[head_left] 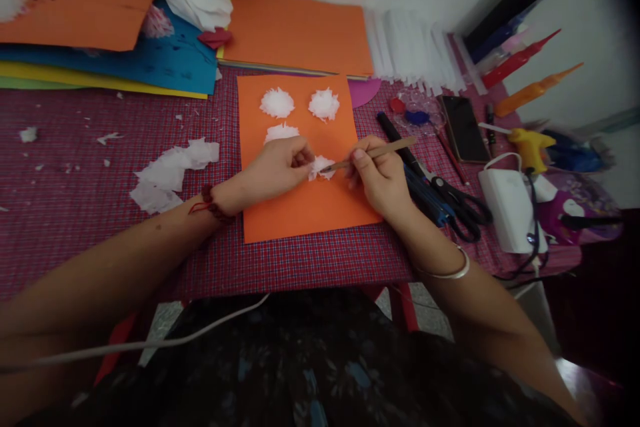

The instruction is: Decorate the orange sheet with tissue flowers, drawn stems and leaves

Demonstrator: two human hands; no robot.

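An orange paper sheet [310, 207] lies on the checked tablecloth in front of me. Three white tissue puffs are on it: one at the upper left [277, 102], one at the upper right [324, 104], one [280, 131] just above my left hand. My left hand [277, 167] is closed, pinching a fourth white tissue puff [321, 168] against the sheet. My right hand [379, 177] grips a thin wooden stick [385, 149] whose tip touches that puff.
Torn white tissue [167, 173] lies left of the sheet. Black scissors [457, 203], a white power bank [510, 207], a phone [463, 127], a yellow glue gun [530, 147] and paint tubes sit at the right. Coloured paper stacks [125, 60] fill the back.
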